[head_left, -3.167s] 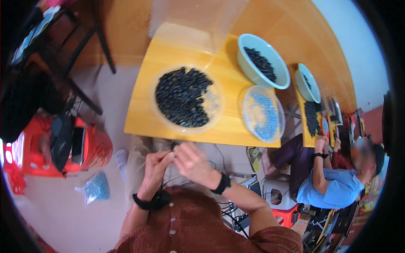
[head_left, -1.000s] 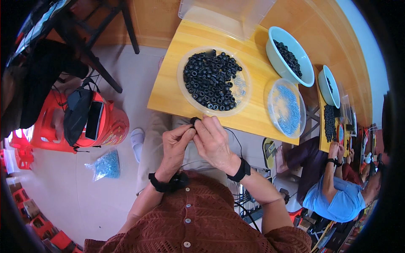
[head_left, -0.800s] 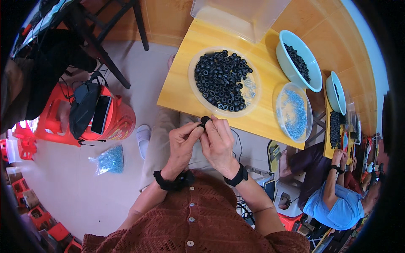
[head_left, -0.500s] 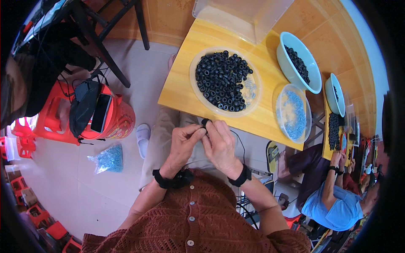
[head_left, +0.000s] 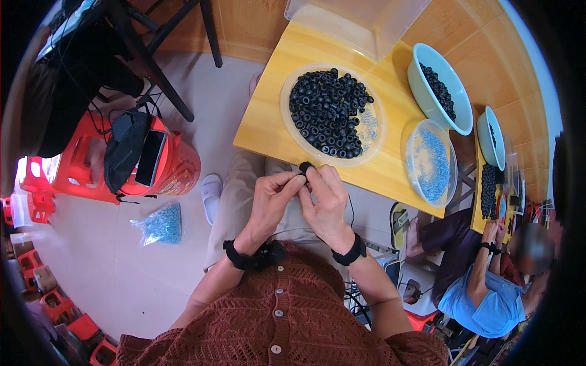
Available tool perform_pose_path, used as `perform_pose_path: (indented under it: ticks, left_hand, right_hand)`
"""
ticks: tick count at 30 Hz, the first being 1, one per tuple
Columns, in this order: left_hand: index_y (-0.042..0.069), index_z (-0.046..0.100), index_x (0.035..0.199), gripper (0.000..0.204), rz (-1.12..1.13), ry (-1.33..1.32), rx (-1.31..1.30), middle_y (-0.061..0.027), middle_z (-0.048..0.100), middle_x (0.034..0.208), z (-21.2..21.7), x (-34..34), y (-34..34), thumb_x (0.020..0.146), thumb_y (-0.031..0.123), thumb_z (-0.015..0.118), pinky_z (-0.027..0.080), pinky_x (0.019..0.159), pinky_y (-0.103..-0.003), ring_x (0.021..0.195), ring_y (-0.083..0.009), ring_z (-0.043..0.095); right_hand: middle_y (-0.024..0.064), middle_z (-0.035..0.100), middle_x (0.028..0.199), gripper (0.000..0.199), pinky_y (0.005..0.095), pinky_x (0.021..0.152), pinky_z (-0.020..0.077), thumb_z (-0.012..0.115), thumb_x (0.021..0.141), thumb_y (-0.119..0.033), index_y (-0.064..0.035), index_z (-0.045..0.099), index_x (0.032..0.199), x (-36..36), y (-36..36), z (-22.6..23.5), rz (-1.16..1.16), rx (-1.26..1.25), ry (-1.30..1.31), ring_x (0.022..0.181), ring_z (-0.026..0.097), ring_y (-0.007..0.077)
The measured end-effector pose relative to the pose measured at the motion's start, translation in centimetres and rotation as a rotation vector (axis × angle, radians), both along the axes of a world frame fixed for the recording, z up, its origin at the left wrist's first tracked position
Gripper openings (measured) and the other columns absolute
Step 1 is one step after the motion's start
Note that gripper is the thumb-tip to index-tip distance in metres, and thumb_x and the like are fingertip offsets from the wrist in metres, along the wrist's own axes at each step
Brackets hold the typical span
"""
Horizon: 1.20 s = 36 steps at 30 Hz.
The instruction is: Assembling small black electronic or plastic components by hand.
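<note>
Both my hands meet in front of my chest, just off the near edge of the yellow table (head_left: pixel 256 131). Between their fingertips is a small black round part (head_left: pixel 306 166). My left hand (head_left: pixel 270 198) pinches from below with thumb and forefinger. My right hand (head_left: pixel 326 198) grips the part with thumb and bent fingers; the fingers partly hide it. Beyond my hands, a round clear tray (head_left: pixel 285 122) holds a heap of black ring-shaped parts (head_left: pixel 323 113). To its right, a clear dish (head_left: pixel 453 177) contains small light-blue pieces (head_left: pixel 433 168).
A pale-blue basin (head_left: pixel 463 116) of black parts stands at the table's right. A clear plastic box (head_left: pixel 342 27) sits at the back. On the left are a red stool (head_left: pixel 79 161) with a phone (head_left: pixel 150 157) and a bag of blue pieces (head_left: pixel 162 224). A person in blue (head_left: pixel 482 305) works at right.
The view has shifted slightly, moving the table a little right and up. My fingers have changed their grip a little, and the black part shows more above my fingertips.
</note>
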<state>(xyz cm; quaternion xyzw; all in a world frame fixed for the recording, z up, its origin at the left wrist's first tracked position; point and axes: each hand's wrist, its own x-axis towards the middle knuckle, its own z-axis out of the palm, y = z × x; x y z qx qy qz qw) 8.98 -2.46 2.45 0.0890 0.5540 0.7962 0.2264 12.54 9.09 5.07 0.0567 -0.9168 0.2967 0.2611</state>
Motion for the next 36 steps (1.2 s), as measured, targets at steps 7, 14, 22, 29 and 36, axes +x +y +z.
perform_pose_path:
  ticks: [7, 14, 22, 29, 36]
  left_hand:
    - [-0.001, 0.055, 0.113, 0.034, -0.04, -0.231, 0.097, -0.006, 0.062, 0.09, 0.5, -0.2, 0.2, 0.094, 0.024, 0.043, 0.048, 0.076, -0.025, 0.081, -0.0114, 0.059]
    - [-0.003, 0.055, 0.111, 0.035, -0.101, -0.194, -0.012, -0.0122, 0.064, 0.09, 0.3, -0.9, -1.6, 0.094, 0.025, 0.042, 0.049, 0.077, -0.027, 0.082, -0.0169, 0.062]
    - [-0.005, 0.057, 0.108, 0.031, -0.107, -0.177, 0.011, -0.0114, 0.064, 0.088, -0.4, -1.7, -1.7, 0.092, 0.021, 0.047, 0.049, 0.076, -0.026, 0.08, -0.0158, 0.062]
    - [-0.005, 0.058, 0.106, 0.03, -0.139, -0.142, -0.032, -0.0105, 0.064, 0.086, 0.2, -1.6, -1.7, 0.091, 0.019, 0.049, 0.049, 0.073, -0.025, 0.079, -0.015, 0.061]
    - [-0.002, 0.058, 0.107, 0.029, -0.175, -0.109, -0.143, -0.0087, 0.064, 0.087, -0.2, -1.8, -3.2, 0.09, 0.02, 0.049, 0.049, 0.075, -0.026, 0.081, -0.015, 0.062]
  right_hand:
    - [0.0121, 0.048, 0.071, 0.027, 0.0344, 0.055, 0.0418, 0.065, 0.065, 0.003, 0.004, 0.058, 0.092, -0.1, 1.4, 1.3, -0.047, -0.206, -0.085, 0.064, 0.051, 0.0271]
    - [0.0081, 0.052, 0.068, 0.031, 0.0254, 0.059, 0.0428, 0.069, 0.066, 0.001, 0.0061, 0.06, 0.096, 0.5, 4.1, 3.2, -0.123, -0.261, -0.14, 0.061, 0.051, 0.0168]
    - [0.0121, 0.05, 0.064, 0.018, 0.0303, 0.05, 0.0412, 0.069, 0.07, -0.002, 0.0044, 0.057, 0.081, 0.4, 6.7, 5.0, -0.168, -0.157, -0.007, 0.053, 0.049, 0.0252]
    - [0.015, 0.051, 0.069, 0.019, 0.0326, 0.054, 0.0432, 0.066, 0.071, -0.002, 0.0049, 0.056, 0.086, -0.1, 9.1, 6.1, -0.189, -0.146, 0.017, 0.059, 0.053, 0.0284]
    - [0.0171, 0.062, 0.093, 0.026, 0.0334, 0.069, 0.0467, 0.058, 0.077, -0.002, 0.002, 0.058, 0.102, -4.5, 25.3, 9.7, -0.451, -0.044, 0.122, 0.077, 0.06, 0.0281]
